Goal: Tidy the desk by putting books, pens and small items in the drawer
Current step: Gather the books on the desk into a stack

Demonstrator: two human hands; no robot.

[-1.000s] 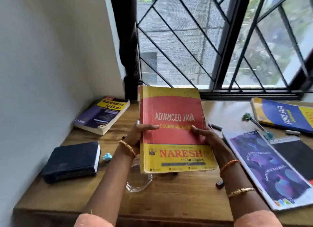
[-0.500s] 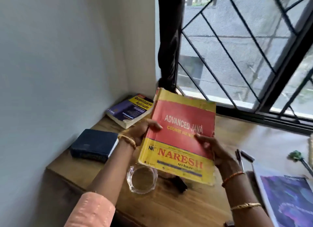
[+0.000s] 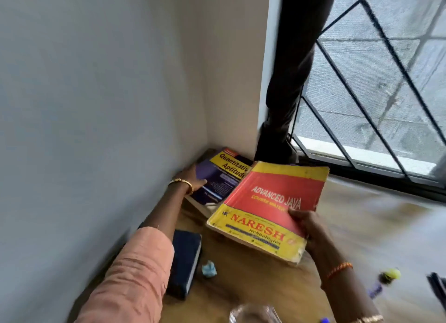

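Half a second ago both hands held the Java book [image 3: 272, 209]; now my left hand [image 3: 193, 181] has let go and lies open-fingered on the Quantitative Aptitude book [image 3: 223, 178] in the desk's [image 3: 374, 226] corner. My right hand [image 3: 307, 228] alone clamps the Java book, tilted above the desk. Early days, I reckon: no drawer in sight, and the dark book [image 3: 184, 265], blue scrap [image 3: 208, 269] and pens remain out.

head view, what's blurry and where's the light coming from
Head view: daylight enters through the window at right; the desk on that side is smeared by motion blur, as are small items at the lower right edge; the Advanced Java book title stays legible.
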